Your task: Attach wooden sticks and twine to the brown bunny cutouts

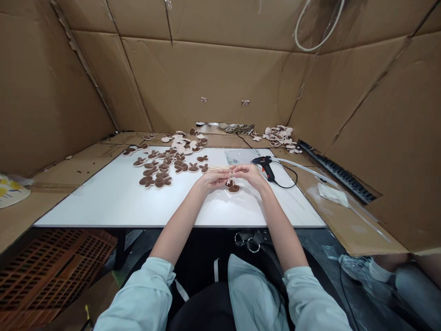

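Note:
My left hand [213, 180] and my right hand [246, 174] meet above the white table [103, 209], both gripping a thin bundle of wooden sticks [217, 168] that points left. Just below my right hand lies a brown rabbit-shaped cutout [233, 187], partly hidden by my fingers. Many similar brown-and-pink cutouts [155, 172] lie in loose rows to the left of my hands. To the right, a black-and-orange hot glue gun [265, 168] rests on the table, with a clear plastic sheet [239, 157] behind it.
Pale cutouts are heaped at the back, left [182, 143] and right [279, 135]. Cardboard [213, 78] lines the walls and shelves. A white cloth [332, 194] lies on the right shelf. An orange plastic crate [51, 271] sits low left. Scissors [248, 241] hang below the table edge.

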### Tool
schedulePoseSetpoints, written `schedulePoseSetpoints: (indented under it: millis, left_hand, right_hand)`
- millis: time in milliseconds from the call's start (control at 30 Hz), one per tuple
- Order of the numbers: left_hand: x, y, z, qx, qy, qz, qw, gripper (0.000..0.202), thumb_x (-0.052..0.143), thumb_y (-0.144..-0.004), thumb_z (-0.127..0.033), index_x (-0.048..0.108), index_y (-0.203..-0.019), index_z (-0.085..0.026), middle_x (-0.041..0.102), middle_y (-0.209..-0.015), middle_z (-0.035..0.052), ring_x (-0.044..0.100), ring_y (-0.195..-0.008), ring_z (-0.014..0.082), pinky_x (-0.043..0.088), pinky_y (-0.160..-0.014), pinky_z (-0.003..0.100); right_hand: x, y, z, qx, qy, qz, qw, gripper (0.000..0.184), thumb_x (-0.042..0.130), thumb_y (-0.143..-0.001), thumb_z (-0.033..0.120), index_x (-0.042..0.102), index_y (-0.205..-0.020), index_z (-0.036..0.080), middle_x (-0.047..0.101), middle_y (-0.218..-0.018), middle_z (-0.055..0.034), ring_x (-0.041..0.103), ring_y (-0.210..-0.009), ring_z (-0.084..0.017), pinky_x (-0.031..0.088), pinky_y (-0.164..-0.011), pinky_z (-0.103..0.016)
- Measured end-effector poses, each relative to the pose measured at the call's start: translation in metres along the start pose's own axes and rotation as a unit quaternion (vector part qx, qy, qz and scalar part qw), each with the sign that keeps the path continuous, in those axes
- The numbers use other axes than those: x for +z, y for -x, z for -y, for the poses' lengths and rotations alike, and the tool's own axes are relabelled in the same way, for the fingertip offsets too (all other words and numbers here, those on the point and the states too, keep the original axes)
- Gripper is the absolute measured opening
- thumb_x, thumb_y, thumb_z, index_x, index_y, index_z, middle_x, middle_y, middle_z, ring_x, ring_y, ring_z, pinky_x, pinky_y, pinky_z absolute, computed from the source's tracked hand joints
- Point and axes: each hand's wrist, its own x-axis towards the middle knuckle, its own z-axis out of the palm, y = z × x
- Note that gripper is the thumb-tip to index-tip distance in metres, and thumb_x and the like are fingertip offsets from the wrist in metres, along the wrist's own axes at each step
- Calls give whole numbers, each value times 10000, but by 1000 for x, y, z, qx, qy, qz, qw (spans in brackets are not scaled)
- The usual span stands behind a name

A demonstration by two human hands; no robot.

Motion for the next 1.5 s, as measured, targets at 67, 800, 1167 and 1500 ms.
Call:
schedulePoseSetpoints:
  millis: [67,800,1167,1500]
  left_hand:
    - [0,1,0,-22,-2,30,999,189,495,-736,65,605,-701,-85,597,-578,0,549,-513,28,449,-511,93]
    - [-2,-4,1,1,6,-13,1000,95,578,-710,2,638,-713,-71,614,-608,27,570,-557,39,450,-494,84]
    - [-8,-10,6,51,-47,-20,997,122,657,-639,-27,665,-750,-77,655,-677,48,599,-620,73,487,-623,159]
    - [-4,-11,9,60,-117,-70,989,63,694,-574,-56,644,-605,-78,574,-492,11,514,-473,50,334,-433,152]
  right_hand:
    - [-1,0,-1,-1,3,34,999,131,726,-535,253,651,-603,169,657,-843,-29,573,-789,-138,428,-750,-284]
    - [-1,-1,-2,19,1,-12,1000,150,730,-515,243,664,-621,161,636,-620,8,556,-593,-106,428,-652,-254]
    - [1,-2,-1,28,10,-41,999,196,733,-490,277,639,-611,155,621,-612,10,538,-591,-104,416,-654,-263]
    - [3,-2,0,60,76,-36,995,195,712,-490,295,611,-593,164,603,-563,8,529,-558,-112,393,-537,-240]
